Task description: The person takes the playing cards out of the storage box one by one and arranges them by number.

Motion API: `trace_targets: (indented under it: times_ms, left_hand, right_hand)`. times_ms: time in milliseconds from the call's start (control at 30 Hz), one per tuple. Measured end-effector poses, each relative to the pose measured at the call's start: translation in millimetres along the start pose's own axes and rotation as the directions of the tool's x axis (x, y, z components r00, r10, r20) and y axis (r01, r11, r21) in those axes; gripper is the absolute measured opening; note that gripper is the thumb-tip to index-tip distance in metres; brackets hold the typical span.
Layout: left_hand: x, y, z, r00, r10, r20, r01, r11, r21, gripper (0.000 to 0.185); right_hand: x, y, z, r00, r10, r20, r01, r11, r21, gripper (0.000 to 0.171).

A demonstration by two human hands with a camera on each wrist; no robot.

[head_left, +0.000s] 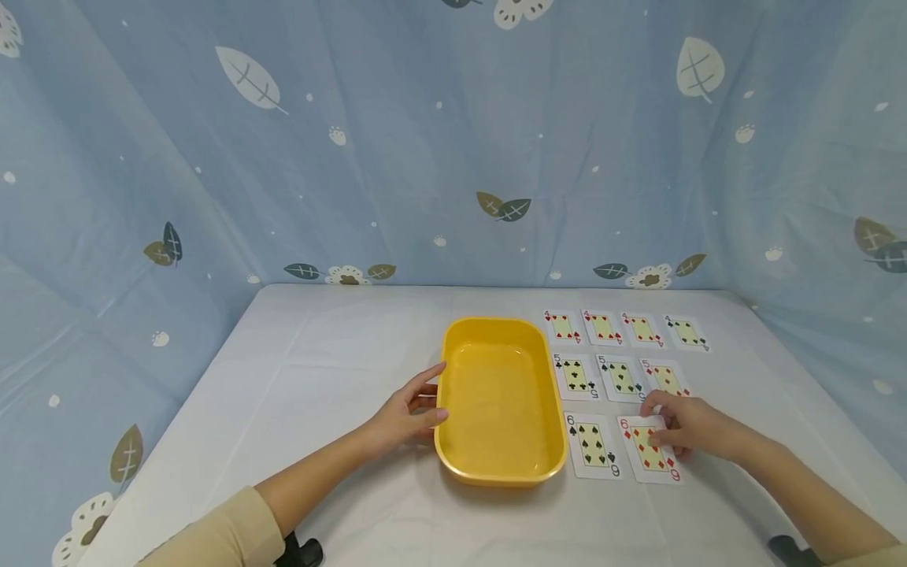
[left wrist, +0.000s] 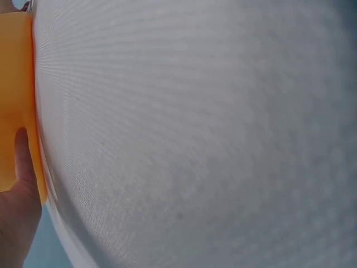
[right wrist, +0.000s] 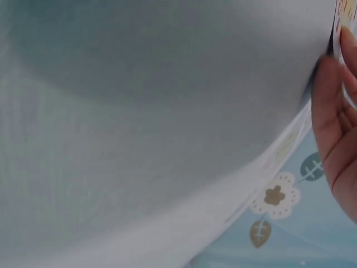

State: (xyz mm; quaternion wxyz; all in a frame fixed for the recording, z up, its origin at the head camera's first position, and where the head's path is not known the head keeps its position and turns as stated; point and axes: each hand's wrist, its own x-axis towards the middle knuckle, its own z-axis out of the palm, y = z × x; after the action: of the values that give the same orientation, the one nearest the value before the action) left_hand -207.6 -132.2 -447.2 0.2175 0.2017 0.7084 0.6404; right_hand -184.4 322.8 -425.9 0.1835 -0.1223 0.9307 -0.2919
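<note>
A yellow plastic basin (head_left: 501, 465) stands on the white cloth, with nothing visible inside. My left hand (head_left: 400, 417) touches its left side, fingers spread along the rim; in the left wrist view a straight thumb (left wrist: 23, 159) lies against the basin wall (left wrist: 14, 72). To the right, my right hand (head_left: 697, 425) pinches the right edge of a six of diamonds playing card (head_left: 646, 457), thumb over its face. In the right wrist view, the right hand (right wrist: 340, 117) and a sliver of that card (right wrist: 346, 14) show at the edge. Left of this card lies a six of spades (head_left: 591, 445).
Face-up fives, including a five of clubs (head_left: 575, 376), a five of spades (head_left: 620, 378) and a five of diamonds (head_left: 664, 376), form the middle row. Several fours, one a four of spades (head_left: 686, 332), form the back row. A patterned blue curtain (head_left: 439, 142) surrounds the table (head_left: 340, 346).
</note>
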Motion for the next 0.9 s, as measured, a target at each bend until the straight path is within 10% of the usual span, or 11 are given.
trace_targets:
  times_ms: [400,900]
  left_hand:
    - [-0.3,1.4,0.1,1.0,-0.02,0.009,0.02,1.0,0.013,0.076]
    - [-8.4,4.8,-8.5,0.997,0.076,0.001,-0.072,0.935,0.347,0.077]
  right_hand:
    - [-1.1,-10.6,0.6,0.986,0.104,-0.131,-0.137,0.951,-0.277,0.064]
    - [-5.6,-86.2,2.4,0.945,-0.157,-0.287,-0.001,0.877,-0.481,0.091]
